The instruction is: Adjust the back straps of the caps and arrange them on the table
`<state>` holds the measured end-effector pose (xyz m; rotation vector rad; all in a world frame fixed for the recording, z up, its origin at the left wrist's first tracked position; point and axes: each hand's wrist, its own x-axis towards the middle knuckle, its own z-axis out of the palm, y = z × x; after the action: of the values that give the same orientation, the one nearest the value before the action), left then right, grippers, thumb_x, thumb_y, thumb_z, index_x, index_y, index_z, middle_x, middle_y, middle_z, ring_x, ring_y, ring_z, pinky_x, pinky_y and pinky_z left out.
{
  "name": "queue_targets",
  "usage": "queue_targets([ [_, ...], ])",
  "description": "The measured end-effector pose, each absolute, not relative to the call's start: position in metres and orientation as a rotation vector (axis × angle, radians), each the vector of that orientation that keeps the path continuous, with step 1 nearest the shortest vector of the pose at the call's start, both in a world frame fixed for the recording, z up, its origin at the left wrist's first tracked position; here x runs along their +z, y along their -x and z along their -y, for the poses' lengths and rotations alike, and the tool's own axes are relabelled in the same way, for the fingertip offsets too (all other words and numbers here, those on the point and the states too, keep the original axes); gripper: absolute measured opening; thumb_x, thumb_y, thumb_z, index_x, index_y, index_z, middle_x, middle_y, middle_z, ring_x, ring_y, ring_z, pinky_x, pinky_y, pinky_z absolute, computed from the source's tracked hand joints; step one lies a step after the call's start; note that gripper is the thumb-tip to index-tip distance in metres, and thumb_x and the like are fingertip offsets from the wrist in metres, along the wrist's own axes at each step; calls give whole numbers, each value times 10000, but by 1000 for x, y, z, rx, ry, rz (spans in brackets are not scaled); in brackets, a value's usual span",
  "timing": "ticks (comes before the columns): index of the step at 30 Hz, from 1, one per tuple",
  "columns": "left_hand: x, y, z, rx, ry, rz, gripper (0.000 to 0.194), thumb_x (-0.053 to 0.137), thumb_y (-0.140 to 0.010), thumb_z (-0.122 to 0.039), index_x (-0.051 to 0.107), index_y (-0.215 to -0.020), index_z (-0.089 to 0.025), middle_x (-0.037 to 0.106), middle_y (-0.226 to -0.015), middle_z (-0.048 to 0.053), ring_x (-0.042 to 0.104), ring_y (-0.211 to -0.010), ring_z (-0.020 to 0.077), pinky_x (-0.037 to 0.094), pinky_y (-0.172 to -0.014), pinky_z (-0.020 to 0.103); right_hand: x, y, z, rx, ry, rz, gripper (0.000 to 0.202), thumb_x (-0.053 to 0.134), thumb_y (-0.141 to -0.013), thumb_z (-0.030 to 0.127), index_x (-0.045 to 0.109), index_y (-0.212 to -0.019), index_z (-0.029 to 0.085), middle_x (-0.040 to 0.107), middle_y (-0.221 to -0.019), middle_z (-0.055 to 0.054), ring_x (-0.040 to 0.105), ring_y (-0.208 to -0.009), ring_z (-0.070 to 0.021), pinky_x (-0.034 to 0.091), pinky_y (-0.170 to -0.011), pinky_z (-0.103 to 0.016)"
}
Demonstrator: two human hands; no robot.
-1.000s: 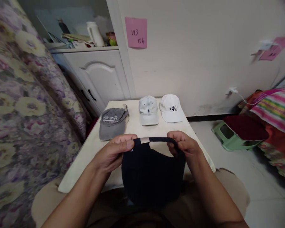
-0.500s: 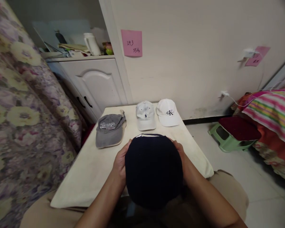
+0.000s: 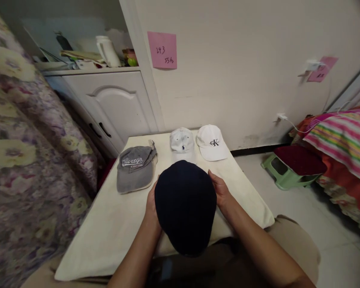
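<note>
A dark navy cap (image 3: 186, 208) is held between my two hands above the front of the table, its rounded top toward me. My left hand (image 3: 151, 202) grips the cap's left side, with the fingers mostly hidden behind it. On the opposite side, my right hand (image 3: 220, 190) holds the right edge, thumb and some fingers showing. A grey cap with "Always" lettering (image 3: 136, 168) lies to the left. Behind the navy cap sit a pale cap with a small dark emblem (image 3: 181, 143), its brim partly covered, and a white cap with "CK" letters (image 3: 210, 142).
The caps lie on a cream-covered table (image 3: 108, 232) against the wall. A floral curtain (image 3: 24, 160) hangs at left, beside a white cabinet (image 3: 114, 104). To the right are a green stool with a dark red top (image 3: 297, 164) and a bed with a striped cover (image 3: 345, 140).
The navy cap has turned in my hands; the pale strip along its far edge no longer shows. It now partly covers the pale cap's brim. The view has shifted slightly.
</note>
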<state>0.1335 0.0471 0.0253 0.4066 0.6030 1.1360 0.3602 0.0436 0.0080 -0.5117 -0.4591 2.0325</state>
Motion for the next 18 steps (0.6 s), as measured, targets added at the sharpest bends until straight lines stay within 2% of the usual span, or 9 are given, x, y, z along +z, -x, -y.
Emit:
queue_targets([
  [6, 1, -120, -71, 1103, -357, -655, 413, 360, -985, -249, 764, -1042, -179, 807, -790, 44, 765, -890, 207, 532, -1006, 339, -19, -358, -56, 2041, 469, 414, 179, 605, -893, 293, 714, -908, 152, 798, -784, -53, 773, -774, -228, 599, -847, -359],
  [10, -23, -112, -70, 1122, -330, -676, 327, 465, -976, -321, 773, -1002, -213, 818, -889, 42, 723, -1069, 243, 475, -1082, 366, -34, -354, -58, 2037, 483, 367, 195, 544, -920, 211, 714, -945, 119, 798, -784, -61, 769, -725, -198, 606, -793, -310],
  [13, -38, -109, -64, 1151, -332, -700, 281, 509, -978, -337, 769, -989, -228, 811, -922, 33, 697, -1122, 225, 470, -1083, 322, -41, -355, -59, 2004, 512, 342, 216, 505, -937, 178, 710, -931, 111, 792, -750, -56, 762, -683, -181, 606, -756, -282],
  [15, -44, -109, -59, 1155, -356, -724, 267, 517, -991, -347, 741, -1067, -221, 783, -1032, 50, 678, -1131, 216, 490, -1055, 325, -44, -357, -59, 1966, 533, 335, 225, 491, -946, 177, 706, -914, 118, 786, -729, -50, 761, -681, -185, 605, -768, -291],
  [18, -46, -111, -51, 1074, -421, -764, 298, 575, -979, -354, 640, -1222, -195, 660, -1250, 99, 652, -1090, 236, 546, -947, 429, -43, -362, -56, 1916, 571, 344, 223, 494, -961, 203, 696, -918, 119, 784, -742, -60, 766, -736, -202, 598, -816, -320],
])
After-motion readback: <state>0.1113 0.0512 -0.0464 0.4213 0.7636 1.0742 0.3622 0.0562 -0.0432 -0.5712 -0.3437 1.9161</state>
